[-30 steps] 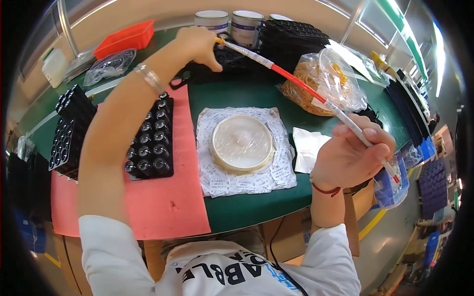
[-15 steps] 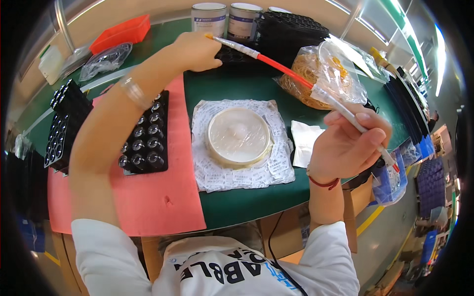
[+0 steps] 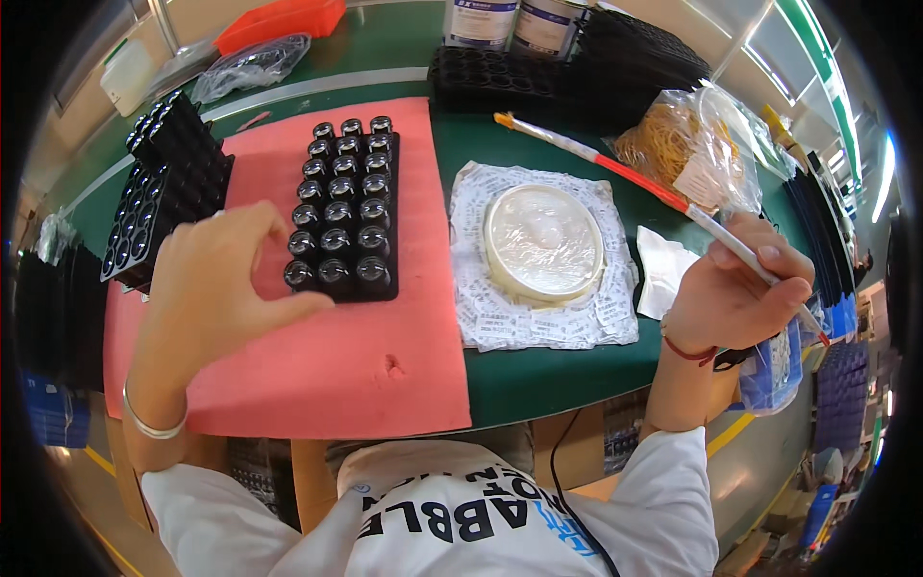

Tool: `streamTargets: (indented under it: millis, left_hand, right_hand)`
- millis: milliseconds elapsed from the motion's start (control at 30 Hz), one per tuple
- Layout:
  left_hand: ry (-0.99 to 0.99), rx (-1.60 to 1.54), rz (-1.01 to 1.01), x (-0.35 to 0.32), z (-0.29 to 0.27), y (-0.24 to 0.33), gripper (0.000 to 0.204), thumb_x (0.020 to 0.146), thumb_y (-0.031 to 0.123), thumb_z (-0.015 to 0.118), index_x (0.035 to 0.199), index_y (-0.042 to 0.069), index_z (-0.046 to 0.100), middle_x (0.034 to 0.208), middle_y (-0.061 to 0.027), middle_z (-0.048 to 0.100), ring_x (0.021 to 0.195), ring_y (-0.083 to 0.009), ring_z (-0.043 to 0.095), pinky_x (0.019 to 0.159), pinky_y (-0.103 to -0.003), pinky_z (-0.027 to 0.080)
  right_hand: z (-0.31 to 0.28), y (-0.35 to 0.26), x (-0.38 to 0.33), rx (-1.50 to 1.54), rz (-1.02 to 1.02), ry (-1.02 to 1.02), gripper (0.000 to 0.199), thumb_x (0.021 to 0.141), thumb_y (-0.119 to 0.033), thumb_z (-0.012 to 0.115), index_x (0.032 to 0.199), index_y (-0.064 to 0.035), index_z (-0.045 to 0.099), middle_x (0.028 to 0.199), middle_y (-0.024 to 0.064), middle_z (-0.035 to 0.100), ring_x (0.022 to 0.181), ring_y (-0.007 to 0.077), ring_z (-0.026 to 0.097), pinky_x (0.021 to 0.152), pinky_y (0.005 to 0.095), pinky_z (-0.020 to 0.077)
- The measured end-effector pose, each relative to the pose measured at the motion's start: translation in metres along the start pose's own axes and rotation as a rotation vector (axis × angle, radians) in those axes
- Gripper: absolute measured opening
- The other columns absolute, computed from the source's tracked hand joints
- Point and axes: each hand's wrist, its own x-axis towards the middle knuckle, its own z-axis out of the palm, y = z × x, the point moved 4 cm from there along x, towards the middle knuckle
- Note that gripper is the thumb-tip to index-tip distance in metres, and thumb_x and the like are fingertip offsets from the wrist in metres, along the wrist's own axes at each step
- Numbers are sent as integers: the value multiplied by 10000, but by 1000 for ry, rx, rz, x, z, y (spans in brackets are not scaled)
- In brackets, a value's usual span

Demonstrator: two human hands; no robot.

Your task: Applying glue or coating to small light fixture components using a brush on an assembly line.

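Counter [image 3: 538, 380]: green, with a pink mat [image 3: 336, 370] over its left part.
Far side: an orange-red bin [image 3: 279, 24], a crumpled clear bag [image 3: 252, 69], two pale cans [image 3: 481, 21] with labels, and a pile of black trays [image 3: 635, 58].
Rack [image 3: 393, 226]: black, on the mat, bearing glossy dark cylinders [image 3: 336, 213] in three columns of seven.
Left hand [image 3: 216, 288]: thumb and fingers apart in a C, nothing seen between them; it is just beside the rack's near left corner, and whether it touches cannot be told.
Left stack [image 3: 144, 226]: black holders with round openings, beyond the left hand, one tilted on top.
Right hand [image 3: 745, 288]: fingers closed around the white rear part of a brush, a red cord [image 3: 700, 358] at the wrist.
Brush [image 3: 644, 181]: red in the middle, slanting up and leftward, its yellowish tip over the green top, well apart from the rack.
Dish [image 3: 543, 294]: round, pale, covered with clear film [image 3: 567, 250], standing on a white printed pad [image 3: 481, 322] between the two hands.
Right side: a folded white tissue [image 3: 663, 269] beside the pad, and a clear sack of tan loops [image 3: 692, 159] behind the brush.
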Motion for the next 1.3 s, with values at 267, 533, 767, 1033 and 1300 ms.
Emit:
streamTargets:
  millis: [267,533,767,1033,1300]
  left_hand:
    - [-6,-57,-167,-28,31,-24,341,538,245,732,737,67,520,572,-39,505,513,-190,500,464,-299,374]
    - [15,-158,-238,-28,42,-34,269,528,104,703,695,62,496,447,-13,330,405,-140,350,427,-264,292]
    - [109,-261,-223,-24,32,-21,259,520,14,669,690,31,475,532,-43,391,466,-149,382,464,-250,317]
    - [134,-480,32,-20,24,1,303,488,-54,645,732,12,478,698,-98,494,655,-202,496,578,-263,394]
    - [-56,-953,8,-17,35,19,359,532,-71,606,826,43,436,872,-93,515,677,-90,462,573,-181,375]
  right_hand:
    - [5,2,-1,-32,-70,-38,383,908,-368,247,681,-91,382,441,-4,311,389,93,232,460,264,194]
    - [12,5,-4,-104,-76,-87,364,914,-321,266,632,-110,356,451,-38,227,424,70,166,476,253,179]
    - [19,4,-8,-211,-52,-174,376,907,-342,277,623,-108,357,458,-26,220,432,84,166,487,268,174]
    - [26,7,-17,-202,-49,-273,390,895,-358,301,613,-92,354,461,-15,251,431,80,180,483,274,176]
    - [18,28,-10,153,200,-106,320,893,-238,339,628,-60,367,514,29,336,443,100,283,440,258,216]
